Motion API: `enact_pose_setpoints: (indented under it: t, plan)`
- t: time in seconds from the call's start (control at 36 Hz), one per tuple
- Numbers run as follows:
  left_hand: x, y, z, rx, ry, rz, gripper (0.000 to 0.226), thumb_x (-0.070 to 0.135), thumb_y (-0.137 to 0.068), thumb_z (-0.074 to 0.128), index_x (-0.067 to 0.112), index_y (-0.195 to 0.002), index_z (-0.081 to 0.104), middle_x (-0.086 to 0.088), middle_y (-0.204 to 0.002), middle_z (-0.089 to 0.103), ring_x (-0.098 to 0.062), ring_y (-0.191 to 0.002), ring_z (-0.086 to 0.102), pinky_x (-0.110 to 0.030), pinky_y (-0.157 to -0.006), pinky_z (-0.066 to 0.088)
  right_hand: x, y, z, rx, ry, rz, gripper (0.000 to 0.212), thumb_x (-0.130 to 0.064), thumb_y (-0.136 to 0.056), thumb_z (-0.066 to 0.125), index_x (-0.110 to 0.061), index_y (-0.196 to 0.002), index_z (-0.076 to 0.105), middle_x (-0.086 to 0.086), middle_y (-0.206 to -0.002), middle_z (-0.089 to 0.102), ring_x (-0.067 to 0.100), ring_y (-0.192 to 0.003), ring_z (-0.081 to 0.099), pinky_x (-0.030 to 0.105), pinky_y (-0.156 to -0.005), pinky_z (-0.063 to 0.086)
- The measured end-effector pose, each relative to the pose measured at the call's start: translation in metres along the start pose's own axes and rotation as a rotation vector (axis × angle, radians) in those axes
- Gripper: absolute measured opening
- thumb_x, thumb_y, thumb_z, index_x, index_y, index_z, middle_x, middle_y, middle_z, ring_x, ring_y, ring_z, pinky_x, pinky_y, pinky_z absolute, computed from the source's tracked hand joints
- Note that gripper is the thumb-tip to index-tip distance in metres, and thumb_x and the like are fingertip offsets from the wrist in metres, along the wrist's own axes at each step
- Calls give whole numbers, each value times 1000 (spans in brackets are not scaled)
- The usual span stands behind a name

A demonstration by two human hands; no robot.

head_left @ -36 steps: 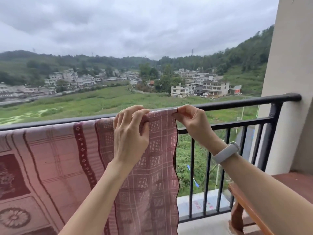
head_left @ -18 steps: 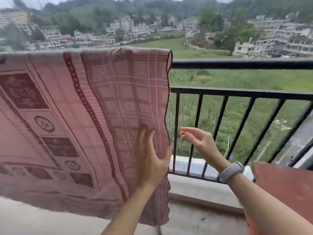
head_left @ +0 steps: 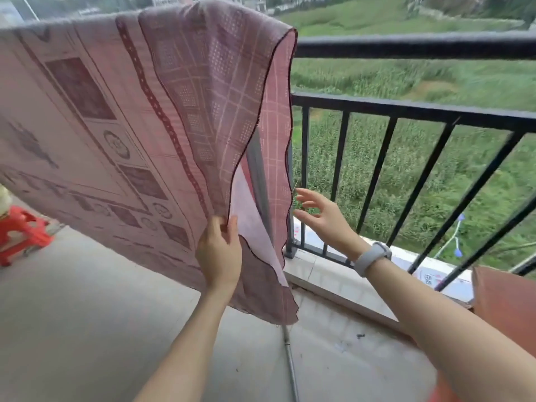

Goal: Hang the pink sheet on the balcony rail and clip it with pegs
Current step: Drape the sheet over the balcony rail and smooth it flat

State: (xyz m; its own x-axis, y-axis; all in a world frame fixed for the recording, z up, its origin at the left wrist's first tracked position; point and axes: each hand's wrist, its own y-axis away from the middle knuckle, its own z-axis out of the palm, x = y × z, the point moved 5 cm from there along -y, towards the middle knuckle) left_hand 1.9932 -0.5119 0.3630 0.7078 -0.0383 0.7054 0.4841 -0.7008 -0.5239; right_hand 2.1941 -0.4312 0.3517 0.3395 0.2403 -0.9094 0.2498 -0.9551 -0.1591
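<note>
The pink patterned sheet (head_left: 116, 117) hangs folded over the black balcony rail (head_left: 412, 46), covering its left part. My left hand (head_left: 219, 250) grips the near layer's right edge low down and pulls it toward me, showing the pale underside and the far layer behind. To the right of the sheet's edge, my right hand (head_left: 322, 216) is open with its fingers spread, touching nothing; a white band is on its wrist. No pegs are in view.
A red plastic stool (head_left: 20, 233) stands on the balcony floor at far left. A reddish-brown wooden surface (head_left: 504, 297) sits at the right edge. A thin metal rod (head_left: 290, 364) lies on the concrete floor below the sheet. Green fields lie beyond the rail's bars.
Both hands left the top of the rail and came down. My left hand has taken hold of the sheet's lower right edge and lifted it. The view tilted downward.
</note>
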Motion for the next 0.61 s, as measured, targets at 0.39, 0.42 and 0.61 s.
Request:
enact_pose_setpoints:
  t: [0.39, 0.42, 0.61]
  plan:
    - [-13, 7, -48, 127, 76, 6, 5, 17, -91, 50, 16, -88, 47, -6, -80, 56, -15, -69, 47, -18, -62, 32, -8, -34, 22, 208, 145, -72, 34, -20, -93, 52, 2, -65, 49, 10, -56, 45, 20, -54, 35, 33, -54, 29]
    - [-9, 11, -47, 113, 72, 42, 7, 20, -91, 50, 20, -86, 44, -4, -77, 54, -11, -66, 45, -17, -62, 31, -8, -33, 19, 215, 146, -63, 34, -20, -92, 52, 5, -68, 51, 14, -59, 48, 23, -55, 37, 30, -53, 30]
    - [20, 46, -26, 18, 101, 219, 19, 34, -93, 43, 24, -78, 39, 10, -69, 40, -3, -62, 33, -15, -58, 31, -26, -27, 4, 227, 93, -124, 29, -14, -90, 56, 9, -74, 58, 12, -57, 47, 6, -44, 31, 20, -46, 25]
